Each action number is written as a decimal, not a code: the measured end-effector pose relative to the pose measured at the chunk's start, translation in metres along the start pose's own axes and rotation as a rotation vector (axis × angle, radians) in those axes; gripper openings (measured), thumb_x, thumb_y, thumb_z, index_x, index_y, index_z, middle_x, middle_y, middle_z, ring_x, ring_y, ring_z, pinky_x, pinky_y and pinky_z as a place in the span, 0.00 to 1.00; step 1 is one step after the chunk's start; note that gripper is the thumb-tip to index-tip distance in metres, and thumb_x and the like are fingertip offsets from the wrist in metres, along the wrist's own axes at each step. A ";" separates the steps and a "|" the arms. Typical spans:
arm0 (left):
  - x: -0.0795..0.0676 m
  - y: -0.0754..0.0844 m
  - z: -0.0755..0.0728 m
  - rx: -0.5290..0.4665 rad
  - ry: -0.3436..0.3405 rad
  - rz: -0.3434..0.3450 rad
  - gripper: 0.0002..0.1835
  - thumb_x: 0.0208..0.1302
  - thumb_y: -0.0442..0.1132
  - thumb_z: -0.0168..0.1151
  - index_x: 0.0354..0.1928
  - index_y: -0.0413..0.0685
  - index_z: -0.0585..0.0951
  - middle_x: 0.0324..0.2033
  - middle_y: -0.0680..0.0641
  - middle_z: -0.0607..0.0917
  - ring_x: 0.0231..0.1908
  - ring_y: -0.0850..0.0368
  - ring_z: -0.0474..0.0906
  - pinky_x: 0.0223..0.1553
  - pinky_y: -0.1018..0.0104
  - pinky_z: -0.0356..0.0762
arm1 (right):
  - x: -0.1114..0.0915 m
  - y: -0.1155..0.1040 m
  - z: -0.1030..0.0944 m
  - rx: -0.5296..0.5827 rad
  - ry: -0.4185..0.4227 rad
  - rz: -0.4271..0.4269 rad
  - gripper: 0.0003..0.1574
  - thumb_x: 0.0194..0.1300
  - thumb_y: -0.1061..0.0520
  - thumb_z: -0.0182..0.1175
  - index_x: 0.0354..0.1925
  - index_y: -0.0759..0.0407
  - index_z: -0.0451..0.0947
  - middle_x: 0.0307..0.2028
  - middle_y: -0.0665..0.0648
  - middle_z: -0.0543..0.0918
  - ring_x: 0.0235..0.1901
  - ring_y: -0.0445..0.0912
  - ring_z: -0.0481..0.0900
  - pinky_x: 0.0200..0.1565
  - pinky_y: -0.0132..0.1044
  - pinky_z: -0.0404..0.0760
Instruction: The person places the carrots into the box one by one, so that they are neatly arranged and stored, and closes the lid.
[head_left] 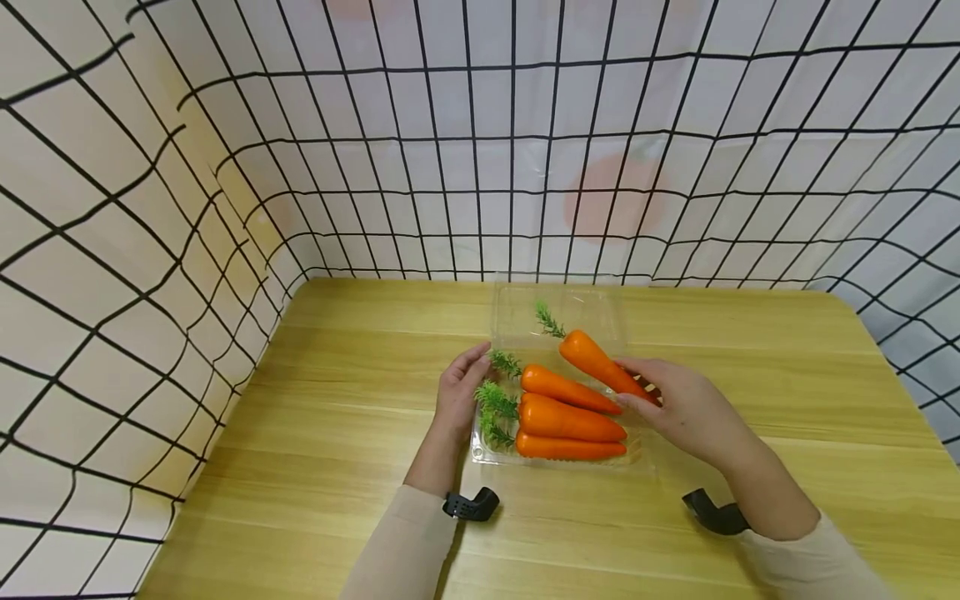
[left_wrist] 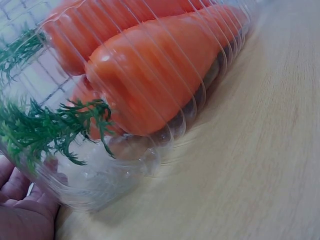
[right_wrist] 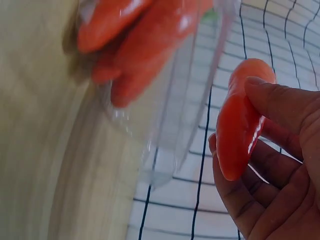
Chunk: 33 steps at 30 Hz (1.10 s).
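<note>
My right hand (head_left: 690, 408) pinches an orange carrot (head_left: 592, 358) by its tapered end, between thumb and fingers. Its green leafy top points to the far left, over the back part of a clear plastic box (head_left: 480, 457). In the right wrist view, the thumb lies along the gripped carrot (right_wrist: 240, 120). Several more carrots (head_left: 570, 417) lie side by side in the box, leafy ends to the left. My left hand (head_left: 457, 387) rests against the box's left end, its fingers fairly straight. In the left wrist view, leafy green (left_wrist: 55, 125) shows through the ribbed clear wall.
The box's clear lid (head_left: 555, 308) lies folded open at the back. A wood-grain table (head_left: 337, 433) carries the box. White cloth with a black grid (head_left: 420, 167) rises behind the table and along its sides.
</note>
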<state>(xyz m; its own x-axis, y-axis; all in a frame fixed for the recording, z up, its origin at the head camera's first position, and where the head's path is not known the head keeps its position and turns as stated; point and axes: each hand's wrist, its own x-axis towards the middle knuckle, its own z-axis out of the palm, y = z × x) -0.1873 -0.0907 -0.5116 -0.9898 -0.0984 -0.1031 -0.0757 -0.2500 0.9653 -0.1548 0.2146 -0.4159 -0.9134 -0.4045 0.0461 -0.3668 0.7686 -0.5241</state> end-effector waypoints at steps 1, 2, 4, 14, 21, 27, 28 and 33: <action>0.000 0.000 0.000 -0.003 0.000 0.000 0.22 0.74 0.39 0.59 0.65 0.37 0.77 0.34 0.58 0.85 0.42 0.59 0.81 0.56 0.66 0.76 | 0.000 -0.002 0.002 -0.003 -0.004 -0.011 0.32 0.69 0.52 0.67 0.68 0.57 0.75 0.54 0.59 0.87 0.45 0.49 0.86 0.41 0.40 0.87; 0.000 0.000 0.000 -0.004 0.001 0.000 0.22 0.74 0.39 0.59 0.65 0.37 0.77 0.34 0.58 0.85 0.42 0.59 0.81 0.57 0.65 0.76 | 0.001 -0.004 0.005 -0.009 -0.008 -0.022 0.32 0.69 0.52 0.67 0.68 0.57 0.75 0.54 0.59 0.87 0.45 0.50 0.86 0.42 0.43 0.87; 0.001 -0.001 0.000 -0.009 0.000 0.001 0.22 0.74 0.39 0.59 0.65 0.37 0.78 0.33 0.59 0.85 0.42 0.59 0.81 0.59 0.63 0.74 | 0.002 -0.007 0.009 -0.028 -0.020 -0.043 0.32 0.69 0.52 0.67 0.68 0.57 0.75 0.54 0.58 0.87 0.48 0.52 0.86 0.48 0.50 0.87; 0.000 0.001 0.001 -0.013 -0.009 0.008 0.20 0.74 0.38 0.58 0.64 0.37 0.78 0.32 0.61 0.86 0.40 0.62 0.82 0.56 0.68 0.77 | 0.007 -0.015 0.026 -0.062 -0.075 -0.066 0.29 0.70 0.52 0.65 0.67 0.55 0.77 0.58 0.59 0.85 0.58 0.60 0.82 0.62 0.61 0.78; 0.001 0.001 0.000 0.013 -0.012 0.005 0.21 0.75 0.37 0.57 0.65 0.37 0.78 0.37 0.61 0.85 0.40 0.64 0.80 0.53 0.71 0.76 | 0.008 -0.016 0.032 -0.094 -0.064 -0.085 0.27 0.70 0.55 0.65 0.66 0.56 0.78 0.58 0.61 0.85 0.59 0.60 0.81 0.62 0.61 0.78; 0.000 0.002 -0.001 0.024 -0.002 -0.002 0.21 0.74 0.36 0.56 0.65 0.40 0.78 0.39 0.60 0.85 0.40 0.64 0.80 0.54 0.69 0.75 | 0.009 -0.014 0.034 -0.097 -0.063 -0.087 0.27 0.70 0.55 0.65 0.65 0.56 0.78 0.58 0.61 0.85 0.59 0.60 0.81 0.63 0.61 0.77; 0.000 0.002 -0.001 0.024 -0.002 -0.001 0.21 0.74 0.36 0.56 0.65 0.40 0.78 0.39 0.60 0.85 0.40 0.64 0.80 0.54 0.69 0.76 | 0.010 -0.014 0.035 -0.096 -0.063 -0.087 0.27 0.70 0.55 0.65 0.65 0.56 0.78 0.58 0.61 0.85 0.59 0.60 0.81 0.62 0.61 0.77; 0.000 0.002 -0.001 0.023 0.001 -0.001 0.21 0.73 0.36 0.56 0.65 0.40 0.79 0.38 0.60 0.85 0.41 0.63 0.80 0.52 0.70 0.76 | 0.009 -0.014 0.036 -0.087 -0.053 -0.081 0.27 0.70 0.55 0.65 0.65 0.55 0.78 0.58 0.60 0.85 0.59 0.60 0.81 0.63 0.61 0.77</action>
<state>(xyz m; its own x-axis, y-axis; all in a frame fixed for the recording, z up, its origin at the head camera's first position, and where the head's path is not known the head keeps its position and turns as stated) -0.1869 -0.0919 -0.5100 -0.9895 -0.0996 -0.1044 -0.0794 -0.2283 0.9704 -0.1519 0.1823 -0.4384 -0.8705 -0.4906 0.0387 -0.4546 0.7716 -0.4450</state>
